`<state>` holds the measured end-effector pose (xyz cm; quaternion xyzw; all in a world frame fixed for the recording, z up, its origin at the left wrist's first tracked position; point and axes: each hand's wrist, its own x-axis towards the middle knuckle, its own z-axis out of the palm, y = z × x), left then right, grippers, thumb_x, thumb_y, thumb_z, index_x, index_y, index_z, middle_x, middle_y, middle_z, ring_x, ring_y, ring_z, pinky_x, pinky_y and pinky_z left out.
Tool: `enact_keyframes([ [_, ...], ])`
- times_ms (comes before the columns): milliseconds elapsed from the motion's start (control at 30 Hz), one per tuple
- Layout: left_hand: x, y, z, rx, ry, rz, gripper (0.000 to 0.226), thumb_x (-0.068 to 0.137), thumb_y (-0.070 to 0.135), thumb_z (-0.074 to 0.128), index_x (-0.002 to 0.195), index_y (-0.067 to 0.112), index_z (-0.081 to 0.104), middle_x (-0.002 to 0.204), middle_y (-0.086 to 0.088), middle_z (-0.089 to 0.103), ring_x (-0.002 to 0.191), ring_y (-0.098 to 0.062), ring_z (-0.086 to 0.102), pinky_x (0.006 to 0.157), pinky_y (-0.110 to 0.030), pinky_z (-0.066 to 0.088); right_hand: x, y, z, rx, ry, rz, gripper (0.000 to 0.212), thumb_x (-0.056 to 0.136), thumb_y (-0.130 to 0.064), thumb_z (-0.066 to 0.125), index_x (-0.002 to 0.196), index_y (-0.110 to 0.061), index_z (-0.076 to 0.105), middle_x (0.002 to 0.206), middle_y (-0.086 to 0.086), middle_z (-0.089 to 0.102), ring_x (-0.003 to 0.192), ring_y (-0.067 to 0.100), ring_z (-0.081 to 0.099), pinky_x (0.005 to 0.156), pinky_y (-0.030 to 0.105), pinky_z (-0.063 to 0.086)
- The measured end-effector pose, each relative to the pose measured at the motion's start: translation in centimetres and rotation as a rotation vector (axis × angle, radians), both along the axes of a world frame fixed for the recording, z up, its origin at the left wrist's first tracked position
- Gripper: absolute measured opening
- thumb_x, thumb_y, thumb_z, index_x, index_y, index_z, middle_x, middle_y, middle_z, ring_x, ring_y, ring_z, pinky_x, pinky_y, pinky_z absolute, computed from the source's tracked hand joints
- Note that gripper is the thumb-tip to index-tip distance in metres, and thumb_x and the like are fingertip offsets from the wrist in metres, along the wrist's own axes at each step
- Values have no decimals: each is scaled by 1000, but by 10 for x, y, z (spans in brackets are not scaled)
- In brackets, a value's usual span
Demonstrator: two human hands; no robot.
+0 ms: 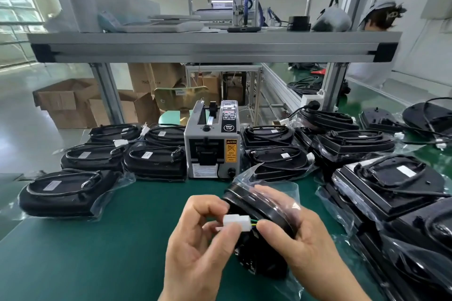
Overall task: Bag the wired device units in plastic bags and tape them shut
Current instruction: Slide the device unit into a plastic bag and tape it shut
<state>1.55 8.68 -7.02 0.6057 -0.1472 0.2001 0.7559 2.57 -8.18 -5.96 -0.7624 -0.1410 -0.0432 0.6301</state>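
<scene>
A black wired device unit (263, 247) stands tilted on the green mat in front of me, partly inside a clear plastic bag (274, 178). My left hand (195, 247) pinches the unit's white connector (236, 222) between thumb and fingers. My right hand (303, 234) grips the unit through the bag, fingers over its top and thumb by the coloured wires. The grey tape dispenser (211, 144) stands just behind.
Bagged black units lie in rows left (66, 193) and right (278, 161) of the dispenser, with more stacked at the right (391, 186). An aluminium shelf (215, 44) runs overhead. Cardboard boxes (66, 102) sit on the floor beyond. A person's head (381, 17) shows behind the shelf.
</scene>
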Motion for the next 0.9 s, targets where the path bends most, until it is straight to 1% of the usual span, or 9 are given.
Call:
enact_keyframes([
  [100,25,13,8,37,115,93,23,80,42,63,84,21,72,83,-1,70,73,-12,63,68,-20,52,1,3,-3,-20,-45,-69,61,54,-45,73,113,-36,67,95,-20,76,85,-1,71,73,4,47],
  [167,56,19,11,28,238,182,20,87,36,64,81,19,73,77,2,70,69,-9,62,67,-21,52,2,4,-3,-27,-40,-87,61,53,-43,73,113,-40,66,89,-19,76,81,-2,71,71,4,48],
  [300,131,24,8,-32,568,227,14,92,19,67,82,13,73,69,1,65,54,-5,54,52,-19,47,2,4,-1,-31,-22,-80,65,51,-50,69,115,-42,64,82,-14,76,75,1,71,69,5,49],
  [367,159,23,5,-94,716,221,12,91,16,69,82,9,71,65,0,65,47,-6,52,44,-17,44,2,4,-1,-27,-21,-88,66,50,-50,68,115,-42,64,78,-15,75,71,1,70,68,5,48],
  [467,185,19,2,-226,895,204,15,91,15,69,79,8,68,49,4,62,39,-3,51,37,-16,40,4,3,-2,-33,-15,-87,66,49,-51,68,115,-44,65,84,-11,76,77,5,72,71,6,48],
  [567,201,17,3,-334,937,197,13,91,14,69,81,9,64,42,5,59,33,-1,51,35,-13,38,6,1,-3,-6,-11,-82,67,50,-49,70,116,-41,65,91,-10,77,86,7,73,75,9,50],
  [700,209,11,2,-404,937,244,15,89,11,70,78,10,60,41,5,56,32,-2,50,34,-13,36,5,1,-3,5,-14,-65,65,53,-47,72,117,-40,66,91,-8,77,85,8,73,74,10,52],
  [833,205,6,5,-494,888,323,21,85,6,67,69,11,54,37,6,52,30,-3,45,34,-14,33,4,2,-4,1,-23,-64,60,55,-46,72,115,-42,67,92,-9,77,83,8,73,72,12,53],
  [900,194,6,11,-479,827,313,18,83,6,67,71,12,55,41,6,52,33,-3,44,36,-15,34,5,2,-4,1,-28,-59,58,56,-46,73,113,-47,68,94,-8,77,85,11,73,75,19,56],
])
